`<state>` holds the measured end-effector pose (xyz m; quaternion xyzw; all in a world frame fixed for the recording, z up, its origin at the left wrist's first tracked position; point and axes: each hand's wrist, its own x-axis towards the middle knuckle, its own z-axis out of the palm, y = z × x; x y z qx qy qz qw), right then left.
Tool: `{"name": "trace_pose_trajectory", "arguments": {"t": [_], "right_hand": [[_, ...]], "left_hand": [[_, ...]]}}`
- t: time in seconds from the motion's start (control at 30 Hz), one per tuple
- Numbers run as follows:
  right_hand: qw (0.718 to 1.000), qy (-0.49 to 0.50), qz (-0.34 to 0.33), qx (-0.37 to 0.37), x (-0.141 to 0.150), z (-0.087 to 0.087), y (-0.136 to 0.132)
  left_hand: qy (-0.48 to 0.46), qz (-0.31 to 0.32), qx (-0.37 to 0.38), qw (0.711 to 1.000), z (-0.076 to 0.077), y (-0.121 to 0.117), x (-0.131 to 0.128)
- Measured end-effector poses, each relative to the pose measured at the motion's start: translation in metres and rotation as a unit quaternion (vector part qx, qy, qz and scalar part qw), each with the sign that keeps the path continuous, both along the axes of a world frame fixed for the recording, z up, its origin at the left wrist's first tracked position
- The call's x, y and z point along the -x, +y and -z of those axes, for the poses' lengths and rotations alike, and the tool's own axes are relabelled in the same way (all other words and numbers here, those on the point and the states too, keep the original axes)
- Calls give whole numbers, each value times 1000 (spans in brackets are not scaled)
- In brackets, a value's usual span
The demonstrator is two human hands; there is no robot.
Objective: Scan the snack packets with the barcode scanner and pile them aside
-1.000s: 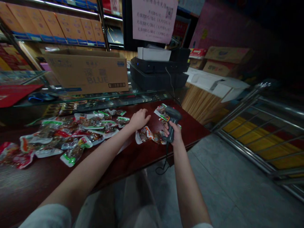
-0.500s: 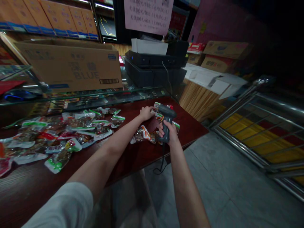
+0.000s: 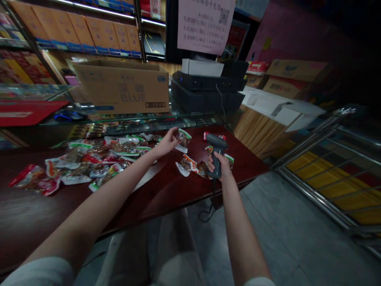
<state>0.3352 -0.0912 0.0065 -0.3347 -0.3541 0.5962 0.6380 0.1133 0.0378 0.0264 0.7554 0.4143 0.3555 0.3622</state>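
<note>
My right hand (image 3: 220, 167) is wrapped around the handle of a dark barcode scanner (image 3: 216, 145), whose cord hangs below the table edge. A clear packet of brown snack food with green and white trim (image 3: 183, 138) is pinched in my left hand (image 3: 169, 143), raised over the table. Beneath and beside the scanner lie a few packets, one with an orange and white label (image 3: 190, 162). To the left of my left hand spreads a pile of similar snack packets (image 3: 98, 155), partly hidden by my left forearm.
The dark red table (image 3: 166, 190) carries the packets. Behind it stand a glass counter, an open cardboard box (image 3: 125, 89) and a black machine (image 3: 205, 95). A metal rack (image 3: 315, 167) stands to the right, and a computer mouse (image 3: 70, 115) lies at left.
My left hand has moved left, away from the scanner, carrying a snack packet. My right hand still holds the scanner. The view has shifted left.
</note>
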Motion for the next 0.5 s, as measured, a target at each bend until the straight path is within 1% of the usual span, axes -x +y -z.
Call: {"name": "trace_pose_trajectory", "arguments": {"t": [0.07, 0.1, 0.17, 0.27, 0.33, 0.43, 0.5], "right_hand": [[999, 4, -46, 6, 8, -2, -4], [997, 4, -71, 10, 14, -3, -7], [994, -5, -108, 14, 31, -4, -10], [988, -36, -148, 17, 60, -5, -9], [982, -55, -181, 23, 76, -5, -6], [974, -77, -209, 39, 89, -4, -2], [971, -88, -217, 49, 91, -2, -2]], "left_hand": [[-22, 36, -8, 999, 1, -13, 30], [-29, 38, -14, 999, 3, -19, 43], [-36, 14, -30, 999, 10, -30, 61], [-17, -43, -64, 997, 20, -40, 75], [19, -65, -97, 993, 21, -44, 81], [67, -58, -140, 986, 18, -46, 90], [78, -49, -149, 985, 16, -45, 95]]}}
